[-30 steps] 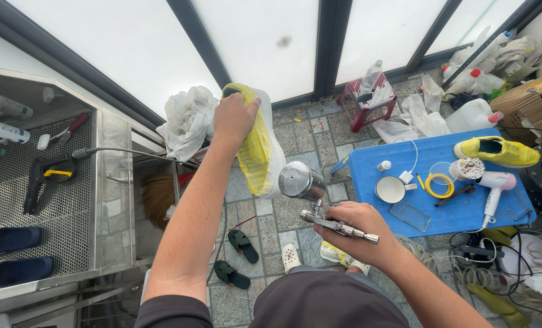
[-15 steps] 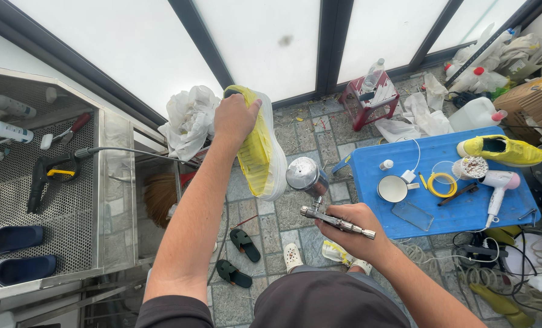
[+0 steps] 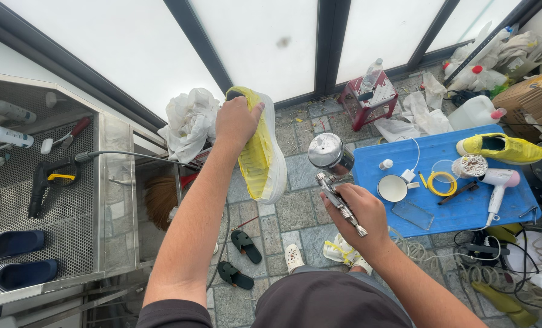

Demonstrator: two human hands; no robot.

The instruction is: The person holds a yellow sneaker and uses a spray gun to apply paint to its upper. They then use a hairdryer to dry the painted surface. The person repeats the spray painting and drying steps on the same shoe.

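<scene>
My left hand (image 3: 237, 121) grips the yellow shoe with white sole (image 3: 260, 152) from inside, holding it raised clear of the floor. My right hand (image 3: 359, 212) is closed around the metal spray gun with shiny cup (image 3: 335, 176), just right of it, nozzle toward the shoe.

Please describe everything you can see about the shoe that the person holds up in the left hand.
The shoe is a sneaker, yellow on top with a thick white sole along its right side. The yellow part looks wrapped or masked, with creases in it. It is held up in the air, heel end high and toe end pointing down, above the stone floor. The left hand grips its upper end, fingers reaching into the opening. The spray gun in the right hand is close to it but apart.
</scene>
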